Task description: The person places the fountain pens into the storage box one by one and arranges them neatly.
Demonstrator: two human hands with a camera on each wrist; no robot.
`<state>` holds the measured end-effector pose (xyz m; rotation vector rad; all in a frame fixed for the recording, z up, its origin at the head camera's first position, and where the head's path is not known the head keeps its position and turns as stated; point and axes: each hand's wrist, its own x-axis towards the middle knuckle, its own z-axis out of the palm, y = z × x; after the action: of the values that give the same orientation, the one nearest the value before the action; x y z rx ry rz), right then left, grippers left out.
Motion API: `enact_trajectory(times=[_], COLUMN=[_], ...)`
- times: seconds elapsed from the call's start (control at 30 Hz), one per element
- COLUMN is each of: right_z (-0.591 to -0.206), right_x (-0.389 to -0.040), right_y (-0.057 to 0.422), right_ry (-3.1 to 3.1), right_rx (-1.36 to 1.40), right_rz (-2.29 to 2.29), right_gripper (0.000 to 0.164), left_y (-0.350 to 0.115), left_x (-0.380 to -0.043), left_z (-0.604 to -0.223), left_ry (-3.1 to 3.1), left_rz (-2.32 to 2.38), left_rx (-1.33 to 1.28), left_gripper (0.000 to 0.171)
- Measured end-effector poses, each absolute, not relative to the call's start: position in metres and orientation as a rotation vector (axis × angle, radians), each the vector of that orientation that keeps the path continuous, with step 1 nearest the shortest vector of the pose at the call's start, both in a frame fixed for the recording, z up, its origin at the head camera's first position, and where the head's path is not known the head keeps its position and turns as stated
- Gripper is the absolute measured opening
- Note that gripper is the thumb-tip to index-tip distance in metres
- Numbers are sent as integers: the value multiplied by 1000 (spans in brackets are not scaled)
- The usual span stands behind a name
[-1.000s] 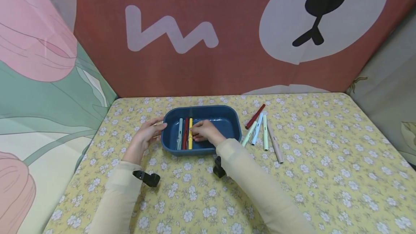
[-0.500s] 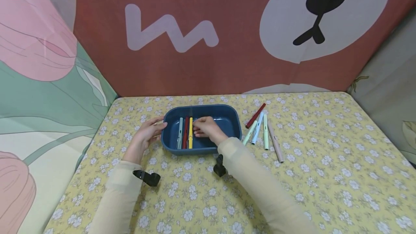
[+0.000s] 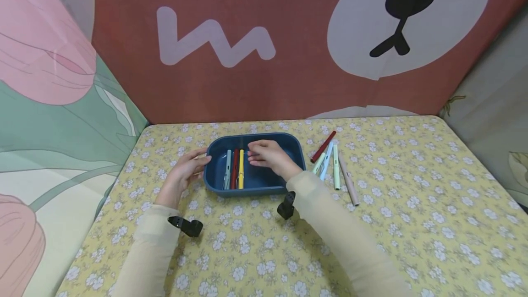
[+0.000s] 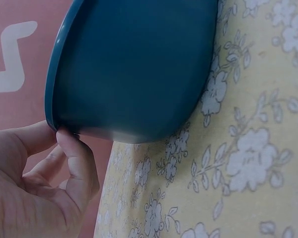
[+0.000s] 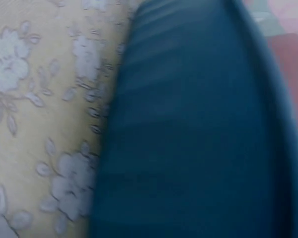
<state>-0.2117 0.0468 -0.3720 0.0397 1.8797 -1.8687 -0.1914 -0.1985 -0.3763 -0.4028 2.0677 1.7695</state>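
Observation:
In the head view a dark blue plastic box (image 3: pixel 252 192) stands on the table, long side toward me. Three capped pens lie side by side in its left part: a grey-blue pen (image 3: pixel 228 169), a dark red pen (image 3: pixel 235 168) and a yellow pen (image 3: pixel 241 169). My left hand (image 3: pixel 185 172) pinches the box's left rim between thumb and finger, which the left wrist view shows up close. Over the inside of the box, just right of the yellow pen, my right hand (image 3: pixel 271 156) hovers with loosely bent fingers and nothing visible in them. The blurred right wrist view shows only the box's outer wall (image 5: pixel 188 124).
To the right of the box lie several more pens: a dark red pen (image 3: pixel 323 146), a light green pen (image 3: pixel 318 164), a light blue pen (image 3: pixel 327 158), a pale green pen (image 3: pixel 336 168) and a mauve pen (image 3: pixel 349 182). Behind the flowered tablecloth (image 3: pixel 412 187) rises a printed cloth backdrop (image 3: pixel 297 90).
My right hand has let go of the yellow pen and moved a little right and up from it. The left hand keeps its place on the rim.

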Motion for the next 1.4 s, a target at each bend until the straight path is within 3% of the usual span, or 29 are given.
enact_trajectory(times=[0.7, 1.4], right_z=[-338, -365], right_x=[-222, -209], right_y=[129, 241], right_ry=[1918, 2090], right_rx=[44, 59], right_rz=[-1899, -1791], right_gripper=[46, 60], left_y=[-198, -198], left_x=[-190, -191], left_z=[-376, -375], left_ry=[2072, 2083], left_rz=[1760, 1742], left_rx=[-410, -406], left_gripper=[58, 58])
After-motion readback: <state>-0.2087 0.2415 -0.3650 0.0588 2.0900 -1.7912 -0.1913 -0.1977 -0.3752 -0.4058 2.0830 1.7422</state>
